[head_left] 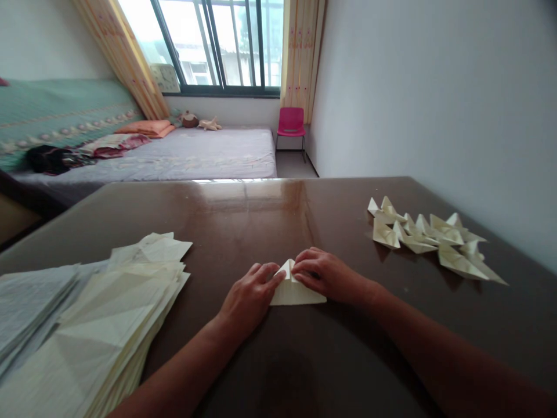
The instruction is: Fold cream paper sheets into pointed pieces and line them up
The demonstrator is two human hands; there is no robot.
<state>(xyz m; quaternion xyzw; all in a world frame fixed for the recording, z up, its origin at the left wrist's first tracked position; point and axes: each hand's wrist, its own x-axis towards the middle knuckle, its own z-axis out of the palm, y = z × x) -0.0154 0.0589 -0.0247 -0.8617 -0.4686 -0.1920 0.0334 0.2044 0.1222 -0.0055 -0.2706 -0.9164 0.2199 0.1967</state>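
Observation:
A cream sheet of paper point(298, 293), folded to a peak at its far end and straight along its near edge, lies on the brown table in front of me. My left hand point(255, 290) grips its left side, thumb on top near the peak. On the opposite side, my right hand point(328, 273) has its fingers bent over the paper, close to the left thumb. Both hands partly hide the sloping sides of the fold. Several folded paper boats point(418, 232) stand in a cluster to the right, beyond my right hand.
A thick stack of creased cream paper point(100, 331) lies on the table's left side, beside printed sheets point(32, 302). The glossy brown table point(243, 220) reaches toward a bed point(217, 154) and a pink chair point(291, 122). A white wall point(435, 104) runs along the right.

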